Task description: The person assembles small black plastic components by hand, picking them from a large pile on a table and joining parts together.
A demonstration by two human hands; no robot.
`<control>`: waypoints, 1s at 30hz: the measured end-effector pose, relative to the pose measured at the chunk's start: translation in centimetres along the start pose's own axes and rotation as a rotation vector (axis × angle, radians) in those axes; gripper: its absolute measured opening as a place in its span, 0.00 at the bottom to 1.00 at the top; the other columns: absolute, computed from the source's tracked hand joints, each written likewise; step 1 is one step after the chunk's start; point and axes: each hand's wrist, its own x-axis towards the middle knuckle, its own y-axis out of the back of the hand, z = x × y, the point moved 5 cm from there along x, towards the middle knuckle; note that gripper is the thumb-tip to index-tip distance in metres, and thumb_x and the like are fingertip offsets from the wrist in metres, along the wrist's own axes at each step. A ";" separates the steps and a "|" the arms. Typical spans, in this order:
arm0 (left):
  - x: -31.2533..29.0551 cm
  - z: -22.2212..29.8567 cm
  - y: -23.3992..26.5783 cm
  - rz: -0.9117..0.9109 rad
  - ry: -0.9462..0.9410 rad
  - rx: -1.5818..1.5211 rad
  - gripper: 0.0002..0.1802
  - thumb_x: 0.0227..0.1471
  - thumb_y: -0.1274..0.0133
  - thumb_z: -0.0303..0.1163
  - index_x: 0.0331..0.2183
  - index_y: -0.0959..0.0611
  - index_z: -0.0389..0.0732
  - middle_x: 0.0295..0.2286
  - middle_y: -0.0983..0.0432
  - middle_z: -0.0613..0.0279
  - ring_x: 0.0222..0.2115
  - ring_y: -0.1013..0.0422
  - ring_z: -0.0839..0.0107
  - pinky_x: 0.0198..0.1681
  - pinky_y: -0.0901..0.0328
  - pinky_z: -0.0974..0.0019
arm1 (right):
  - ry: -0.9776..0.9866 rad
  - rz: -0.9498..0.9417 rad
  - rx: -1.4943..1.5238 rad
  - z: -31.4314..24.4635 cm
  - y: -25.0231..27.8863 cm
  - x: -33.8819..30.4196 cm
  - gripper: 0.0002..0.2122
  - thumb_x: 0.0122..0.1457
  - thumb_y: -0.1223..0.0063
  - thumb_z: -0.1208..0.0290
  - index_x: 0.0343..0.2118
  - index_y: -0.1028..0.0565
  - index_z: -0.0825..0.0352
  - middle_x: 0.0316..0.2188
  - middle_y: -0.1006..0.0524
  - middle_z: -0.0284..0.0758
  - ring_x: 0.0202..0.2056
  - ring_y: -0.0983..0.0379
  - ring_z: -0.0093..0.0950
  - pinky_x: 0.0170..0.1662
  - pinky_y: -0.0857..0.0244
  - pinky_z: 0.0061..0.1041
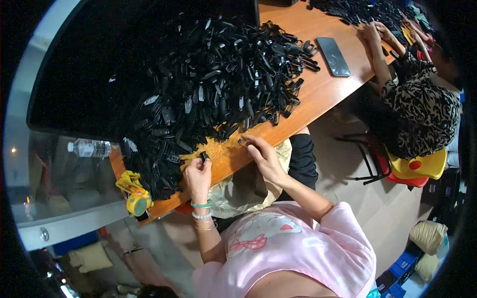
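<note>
A large heap of small black plastic clip-like parts [223,74] covers much of the wooden table [298,109] in front of me. At the heap's near edge, my left hand [198,176] pinches a small black plastic piece [204,156] between thumb and fingers. To its right, my right hand [266,158] is closed at the fingertips on a small dark piece [242,142] with a shiny spot; its exact kind is too small to make out. Both hands are over the table's front edge, apart from each other.
A dark phone [333,57] lies right of the heap. A yellow device with a round greenish face [138,201] sits at the table's left corner, near a water bottle [90,148]. At right, a co-worker [422,107] sits on a yellow-and-red stool [417,164]. A pale bag [238,193] lies below my hands.
</note>
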 end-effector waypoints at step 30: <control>-6.0 8.9 4.0 -0.064 -0.398 -0.282 0.12 0.47 0.45 0.25 0.33 0.24 0.24 0.24 0.28 0.50 0.22 0.30 0.60 0.26 0.36 0.66 | 0.589 -0.396 -0.473 -7.7 -2.7 -3.3 0.19 0.46 0.50 0.83 0.44 0.34 0.75 0.31 0.30 0.45 0.30 0.31 0.42 0.30 0.35 0.34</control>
